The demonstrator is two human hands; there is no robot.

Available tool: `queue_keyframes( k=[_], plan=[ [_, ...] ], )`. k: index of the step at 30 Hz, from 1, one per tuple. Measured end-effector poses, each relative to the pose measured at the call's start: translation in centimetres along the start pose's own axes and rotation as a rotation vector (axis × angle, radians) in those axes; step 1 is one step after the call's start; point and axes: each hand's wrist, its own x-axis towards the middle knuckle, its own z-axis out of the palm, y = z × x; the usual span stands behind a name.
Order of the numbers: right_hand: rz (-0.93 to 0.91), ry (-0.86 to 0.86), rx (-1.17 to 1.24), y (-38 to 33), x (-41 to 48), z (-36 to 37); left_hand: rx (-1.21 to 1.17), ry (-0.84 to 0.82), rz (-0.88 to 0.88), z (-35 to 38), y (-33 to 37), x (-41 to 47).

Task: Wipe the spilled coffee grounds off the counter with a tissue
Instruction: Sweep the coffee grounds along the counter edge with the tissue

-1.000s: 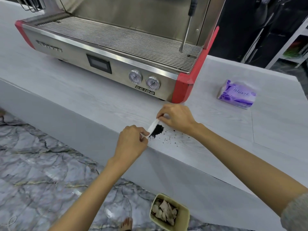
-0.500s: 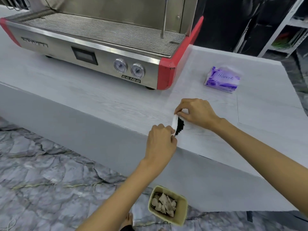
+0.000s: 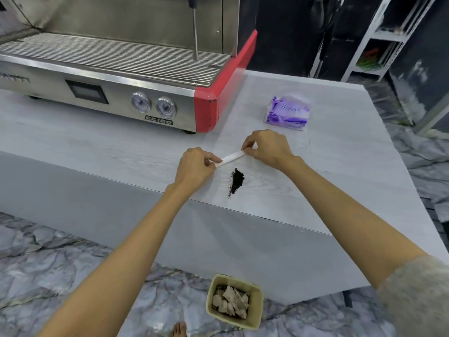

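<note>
A narrow folded white tissue (image 3: 231,158) is stretched between both hands over the pale counter (image 3: 121,147). My left hand (image 3: 195,166) pinches its near-left end and my right hand (image 3: 266,148) pinches its far-right end. A small dark heap of coffee grounds (image 3: 236,180) lies on the counter just in front of the tissue, close to the front edge, with a thin trail running toward that edge. The tissue is apart from the heap.
A steel and red espresso machine (image 3: 121,76) stands at the back left. A purple tissue pack (image 3: 287,113) lies behind my right hand. On the marble floor below the counter edge sits a beige bin (image 3: 234,301) holding crumpled tissues. A white shelf (image 3: 379,37) stands far right.
The tissue was pressed against the grounds, sweeping them into a heap. Now both hands have drawn it back away from the heap, behind it, and the grounds lie uncovered.
</note>
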Motion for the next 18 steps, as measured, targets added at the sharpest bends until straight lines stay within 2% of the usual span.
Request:
queue_keyframes(
  k=[6, 14, 16, 18],
  plan=[
    [0.067, 0.083, 0.038, 1.0, -2.6, 0.9, 0.030, -0.024, 0.096, 1.1, 0.3, 0.2],
    [0.074, 0.074, 0.073, 1.1, -7.8, 0.8, 0.104, -0.181, 0.240, 0.2, 0.4, -2.4],
    [0.078, 0.083, 0.130, 0.7, -7.7, 0.4, 0.097, -0.156, 0.230, -0.7, 0.0, -2.9],
    [0.054, 0.119, 0.184, -0.3, -6.5, 0.2, 0.050, -0.066, 0.184, -1.8, -0.6, -2.9]
  ],
)
